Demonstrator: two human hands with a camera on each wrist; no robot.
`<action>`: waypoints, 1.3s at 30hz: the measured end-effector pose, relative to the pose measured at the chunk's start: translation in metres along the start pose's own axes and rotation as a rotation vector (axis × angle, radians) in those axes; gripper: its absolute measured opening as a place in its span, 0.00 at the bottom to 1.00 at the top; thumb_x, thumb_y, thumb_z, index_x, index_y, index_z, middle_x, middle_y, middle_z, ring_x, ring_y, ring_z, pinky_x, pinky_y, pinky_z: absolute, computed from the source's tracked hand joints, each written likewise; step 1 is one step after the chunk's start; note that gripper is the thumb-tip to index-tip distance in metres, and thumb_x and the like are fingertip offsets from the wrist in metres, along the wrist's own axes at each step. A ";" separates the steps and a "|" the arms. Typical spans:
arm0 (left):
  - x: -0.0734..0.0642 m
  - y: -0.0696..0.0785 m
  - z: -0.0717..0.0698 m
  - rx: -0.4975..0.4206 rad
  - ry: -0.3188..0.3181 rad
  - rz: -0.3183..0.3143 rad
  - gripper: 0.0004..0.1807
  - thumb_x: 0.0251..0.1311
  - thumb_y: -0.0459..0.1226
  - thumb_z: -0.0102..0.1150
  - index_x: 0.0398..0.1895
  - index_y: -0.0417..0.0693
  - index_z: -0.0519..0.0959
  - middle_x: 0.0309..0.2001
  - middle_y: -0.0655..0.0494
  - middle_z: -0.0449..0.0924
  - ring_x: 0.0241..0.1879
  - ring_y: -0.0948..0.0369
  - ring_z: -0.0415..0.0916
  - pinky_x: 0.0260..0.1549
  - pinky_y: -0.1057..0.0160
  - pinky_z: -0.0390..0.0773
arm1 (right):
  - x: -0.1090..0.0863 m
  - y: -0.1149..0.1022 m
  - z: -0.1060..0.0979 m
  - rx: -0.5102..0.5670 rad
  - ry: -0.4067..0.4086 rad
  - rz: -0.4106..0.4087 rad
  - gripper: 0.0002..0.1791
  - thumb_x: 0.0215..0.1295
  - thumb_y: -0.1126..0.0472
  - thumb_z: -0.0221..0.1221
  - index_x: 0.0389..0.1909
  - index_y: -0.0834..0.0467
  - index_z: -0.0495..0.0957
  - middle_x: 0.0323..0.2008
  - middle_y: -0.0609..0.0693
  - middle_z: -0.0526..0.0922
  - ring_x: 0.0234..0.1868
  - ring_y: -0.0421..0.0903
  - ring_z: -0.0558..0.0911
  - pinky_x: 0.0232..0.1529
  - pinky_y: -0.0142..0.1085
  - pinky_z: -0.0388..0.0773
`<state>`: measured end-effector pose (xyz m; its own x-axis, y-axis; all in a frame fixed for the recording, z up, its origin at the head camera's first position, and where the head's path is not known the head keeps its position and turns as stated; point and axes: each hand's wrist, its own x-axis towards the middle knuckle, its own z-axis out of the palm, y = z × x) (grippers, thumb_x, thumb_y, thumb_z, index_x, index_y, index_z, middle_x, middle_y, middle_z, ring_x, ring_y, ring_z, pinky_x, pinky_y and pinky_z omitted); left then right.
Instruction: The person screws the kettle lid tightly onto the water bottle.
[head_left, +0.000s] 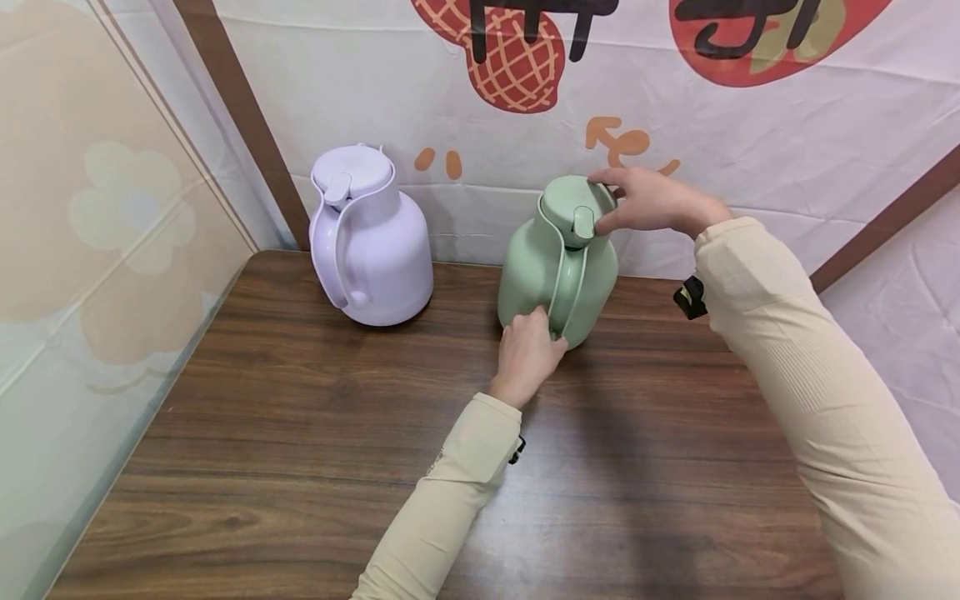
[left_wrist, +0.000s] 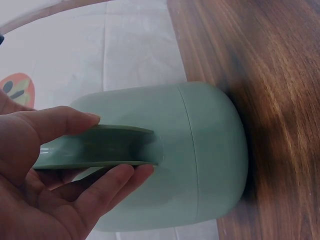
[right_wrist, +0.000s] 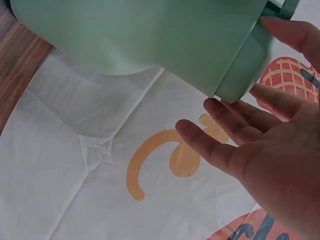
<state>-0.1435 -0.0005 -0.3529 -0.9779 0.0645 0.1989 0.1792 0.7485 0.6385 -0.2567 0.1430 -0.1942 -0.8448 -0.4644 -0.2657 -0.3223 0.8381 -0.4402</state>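
Note:
A green thermos jug (head_left: 525,267) stands upright on the wooden table, its handle (head_left: 567,287) toward me. My left hand (head_left: 525,354) is at the lower part of this handle. In the left wrist view the thumb and fingers of the left hand (left_wrist: 55,170) pinch the handle from both sides. My right hand (head_left: 656,200) is at the right side of the jug's round lid (head_left: 570,196). The right wrist view has the thumb and fingertips of the right hand (right_wrist: 275,130) against the lid's edge (right_wrist: 245,67), beside the neck. The lid sits on the jug.
A lilac thermos jug (head_left: 390,250) of the same shape stands to the left, its handle also toward me. Behind both jugs hangs a white printed cloth (head_left: 360,83). Another cloth wall (head_left: 127,275) runs along the left edge of the wooden table (head_left: 262,467).

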 end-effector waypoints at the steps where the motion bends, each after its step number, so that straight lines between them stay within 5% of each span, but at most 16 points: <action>1: 0.000 0.000 0.000 0.003 0.000 -0.001 0.10 0.50 0.32 0.59 0.19 0.43 0.67 0.15 0.52 0.67 0.15 0.57 0.69 0.18 0.61 0.70 | 0.000 0.000 0.000 -0.003 0.002 0.002 0.41 0.54 0.60 0.59 0.68 0.62 0.52 0.64 0.61 0.60 0.62 0.58 0.61 0.55 0.51 0.62; 13: 0.002 0.000 -0.001 0.001 -0.005 -0.009 0.10 0.50 0.32 0.58 0.19 0.43 0.67 0.15 0.52 0.67 0.16 0.56 0.69 0.19 0.60 0.70 | -0.002 -0.004 0.000 -0.040 0.072 -0.027 0.30 0.51 0.59 0.64 0.55 0.65 0.68 0.50 0.62 0.73 0.48 0.54 0.72 0.48 0.46 0.66; 20: 0.002 -0.001 0.000 0.003 -0.005 -0.012 0.10 0.50 0.32 0.59 0.19 0.44 0.67 0.15 0.53 0.67 0.16 0.56 0.70 0.20 0.60 0.71 | -0.004 -0.008 -0.002 -0.071 0.068 -0.011 0.27 0.51 0.60 0.63 0.49 0.70 0.68 0.46 0.68 0.74 0.45 0.57 0.73 0.45 0.48 0.67; 28: 0.001 -0.001 0.000 -0.010 -0.015 -0.017 0.11 0.50 0.32 0.58 0.18 0.44 0.66 0.15 0.53 0.66 0.15 0.57 0.67 0.17 0.63 0.67 | -0.008 -0.015 -0.001 -0.168 0.100 0.018 0.22 0.52 0.61 0.62 0.44 0.72 0.73 0.43 0.66 0.76 0.40 0.56 0.74 0.38 0.46 0.69; 36: 0.000 0.001 0.000 -0.012 -0.013 -0.019 0.11 0.50 0.31 0.58 0.18 0.44 0.65 0.14 0.53 0.64 0.14 0.59 0.63 0.16 0.64 0.64 | -0.010 -0.023 -0.002 -0.180 0.079 0.089 0.18 0.50 0.62 0.62 0.39 0.71 0.76 0.32 0.58 0.77 0.25 0.48 0.75 0.26 0.37 0.72; 39: 0.000 0.001 0.000 -0.006 -0.009 -0.016 0.12 0.50 0.31 0.58 0.17 0.44 0.65 0.14 0.54 0.63 0.14 0.59 0.62 0.16 0.64 0.64 | -0.011 -0.025 -0.002 -0.187 0.070 0.102 0.18 0.50 0.62 0.61 0.40 0.70 0.76 0.35 0.60 0.77 0.28 0.49 0.76 0.29 0.39 0.73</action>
<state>-0.1429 0.0004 -0.3523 -0.9816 0.0590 0.1818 0.1644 0.7456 0.6458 -0.2401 0.1276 -0.1782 -0.9026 -0.3588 -0.2378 -0.3014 0.9213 -0.2458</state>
